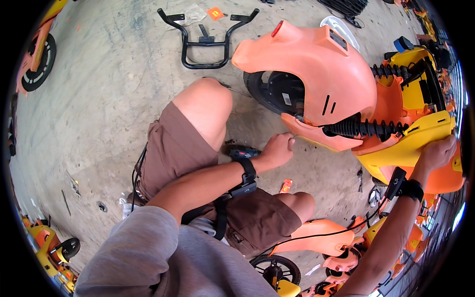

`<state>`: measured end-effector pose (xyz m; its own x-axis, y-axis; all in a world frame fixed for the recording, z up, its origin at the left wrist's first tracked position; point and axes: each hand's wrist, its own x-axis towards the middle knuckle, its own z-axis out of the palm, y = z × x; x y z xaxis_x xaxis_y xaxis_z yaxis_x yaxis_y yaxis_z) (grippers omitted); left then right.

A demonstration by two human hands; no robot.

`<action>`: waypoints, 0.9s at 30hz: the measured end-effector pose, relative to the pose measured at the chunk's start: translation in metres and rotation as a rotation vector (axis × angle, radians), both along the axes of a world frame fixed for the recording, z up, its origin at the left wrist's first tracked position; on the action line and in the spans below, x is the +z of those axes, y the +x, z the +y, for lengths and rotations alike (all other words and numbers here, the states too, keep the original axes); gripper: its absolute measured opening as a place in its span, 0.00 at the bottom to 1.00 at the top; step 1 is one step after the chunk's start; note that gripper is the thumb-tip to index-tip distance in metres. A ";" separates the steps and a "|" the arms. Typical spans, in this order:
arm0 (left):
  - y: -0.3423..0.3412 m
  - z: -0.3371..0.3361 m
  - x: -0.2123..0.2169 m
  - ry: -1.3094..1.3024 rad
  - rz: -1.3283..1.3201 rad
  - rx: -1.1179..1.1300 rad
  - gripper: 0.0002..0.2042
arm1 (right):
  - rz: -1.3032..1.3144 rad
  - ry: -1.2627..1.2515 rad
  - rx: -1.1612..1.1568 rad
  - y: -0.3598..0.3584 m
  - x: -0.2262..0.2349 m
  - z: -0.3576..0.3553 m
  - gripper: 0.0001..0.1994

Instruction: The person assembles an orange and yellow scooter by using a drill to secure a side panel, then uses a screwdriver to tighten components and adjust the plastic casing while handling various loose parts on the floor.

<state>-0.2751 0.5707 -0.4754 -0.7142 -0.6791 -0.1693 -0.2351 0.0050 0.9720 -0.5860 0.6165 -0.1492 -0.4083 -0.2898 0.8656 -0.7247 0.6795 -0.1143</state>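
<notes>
A scooter with a salmon-orange rear cover (341,74) stands before me, its black wheel (277,91) under the cover. Close to the lower orange trim (316,133), my left hand (278,151) is closed, with something thin and dark poking out at its fingertips; its kind is too small to tell. My right hand (438,152) is curled over the yellow side panel (396,148) at the far right, fingertips partly hidden. Black coil springs (358,128) sit between the cover and the yellow body.
A power drill (242,151) lies on the floor behind my left wrist. Farther off lies a black tubular frame (205,43) beside an orange packet (215,13). Another orange packet (286,186) lies by my right knee. More scooter parts (321,235) sit at lower right; a black cable (316,236) runs to my right wrist.
</notes>
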 end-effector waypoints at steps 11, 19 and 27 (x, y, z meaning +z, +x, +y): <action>0.004 -0.015 0.013 0.186 0.051 -0.096 0.08 | 0.043 -0.002 0.020 -0.002 0.000 -0.003 0.25; 0.004 -0.020 0.013 -0.018 -0.013 -0.182 0.07 | -0.053 0.000 -0.001 -0.002 0.001 -0.001 0.27; 0.008 -0.057 0.016 -0.275 -0.133 -0.556 0.07 | -0.025 -0.010 0.008 -0.002 0.002 0.001 0.27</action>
<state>-0.2668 0.5136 -0.4593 -0.9576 -0.2439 -0.1530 -0.2442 0.4061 0.8806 -0.5881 0.6179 -0.1474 -0.4279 -0.2844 0.8580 -0.7269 0.6724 -0.1396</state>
